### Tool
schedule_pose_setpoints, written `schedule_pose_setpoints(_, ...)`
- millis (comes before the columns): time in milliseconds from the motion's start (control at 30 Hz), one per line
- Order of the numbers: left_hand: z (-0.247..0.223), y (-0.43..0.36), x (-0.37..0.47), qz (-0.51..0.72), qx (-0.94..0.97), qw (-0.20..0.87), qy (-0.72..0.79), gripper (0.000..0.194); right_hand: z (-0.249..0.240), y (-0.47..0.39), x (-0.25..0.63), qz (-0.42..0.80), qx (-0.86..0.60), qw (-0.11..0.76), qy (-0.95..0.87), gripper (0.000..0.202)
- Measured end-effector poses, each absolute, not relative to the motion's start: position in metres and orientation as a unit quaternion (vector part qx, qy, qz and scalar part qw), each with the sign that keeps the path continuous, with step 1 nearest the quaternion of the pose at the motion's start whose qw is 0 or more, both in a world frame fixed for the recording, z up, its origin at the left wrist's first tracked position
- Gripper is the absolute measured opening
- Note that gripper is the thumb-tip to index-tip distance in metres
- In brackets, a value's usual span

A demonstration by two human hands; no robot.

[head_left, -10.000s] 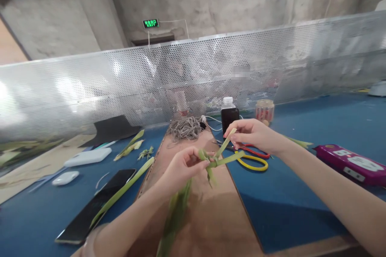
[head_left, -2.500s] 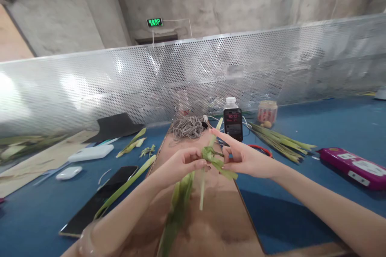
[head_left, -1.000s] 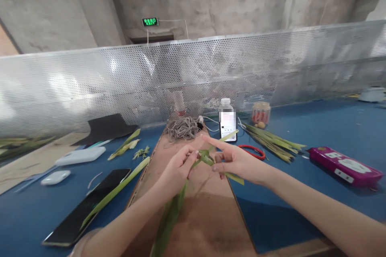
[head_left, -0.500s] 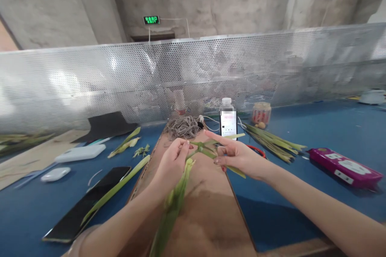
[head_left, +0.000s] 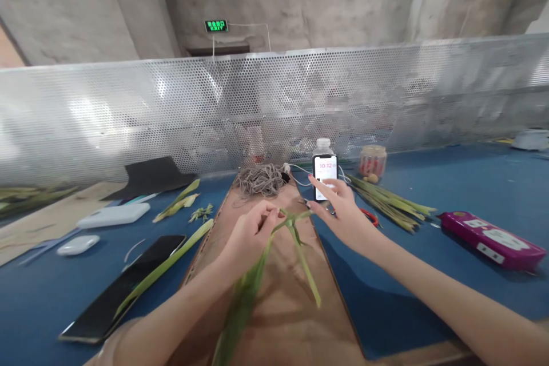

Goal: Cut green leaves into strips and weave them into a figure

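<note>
My left hand pinches a knotted green leaf piece above the brown board. One strip of the piece hangs down toward the board. To the right of the knot, my right hand has its fingers spread, with its thumb near the end of a strip; nothing shows between its fingers. A longer bundle of green leaves extends from below my left hand toward the bottom edge.
Grey cord lies at the board's far end. A lit phone leans on a bottle. Red-handled scissors, leaf strips and a purple packet are right. A black tablet lies left.
My right hand has let go of the leaf piece and opened. The strips it held have dropped, one now hanging toward me. The phone screen now shows a clock.
</note>
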State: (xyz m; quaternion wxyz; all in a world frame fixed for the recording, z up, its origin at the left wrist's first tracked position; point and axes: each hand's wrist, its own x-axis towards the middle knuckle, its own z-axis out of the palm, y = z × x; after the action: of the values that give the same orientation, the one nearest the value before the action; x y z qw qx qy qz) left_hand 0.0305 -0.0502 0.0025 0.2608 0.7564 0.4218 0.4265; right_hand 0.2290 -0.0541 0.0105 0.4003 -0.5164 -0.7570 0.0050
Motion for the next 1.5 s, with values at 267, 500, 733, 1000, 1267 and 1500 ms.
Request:
schedule_pose_setpoints(267, 0.003, -0.050, 0.029, 0.398, 0.780, 0.269, 0.402, 0.026, 0.015, -0.069, 0.218, 0.163, -0.394, 0.292, -0.856, 0.017)
schedule_pose_setpoints(500, 0.000, -0.045, 0.031, 0.456, 0.786, 0.135, 0.396, 0.017, 0.007, -0.071, 0.211, 0.119, -0.426, 0.347, -0.827, 0.018)
schedule_pose_setpoints(733, -0.007, -0.062, 0.043, 0.543, 0.747, 0.019, 0.383, 0.040, 0.007, -0.074, 0.209, 0.087, -0.450, 0.339, -0.822, 0.022)
schedule_pose_setpoints(1000, 0.005, -0.062, 0.037, 0.437, 0.774, 0.067, 0.453, 0.017, 0.000, -0.068, 0.212, -0.052, -0.461, 0.307, -0.831, 0.022)
schedule_pose_setpoints(1267, -0.002, -0.058, 0.044, 0.419, 0.738, 0.373, 0.374, 0.019, -0.010, -0.061, 0.215, -0.132, -0.446, 0.290, -0.837, 0.021)
schedule_pose_setpoints(1500, 0.001, -0.062, 0.048, 0.434, 0.679, 0.494, 0.326, 0.019, -0.013, -0.061, 0.217, -0.205, -0.403, 0.262, -0.853, 0.020)
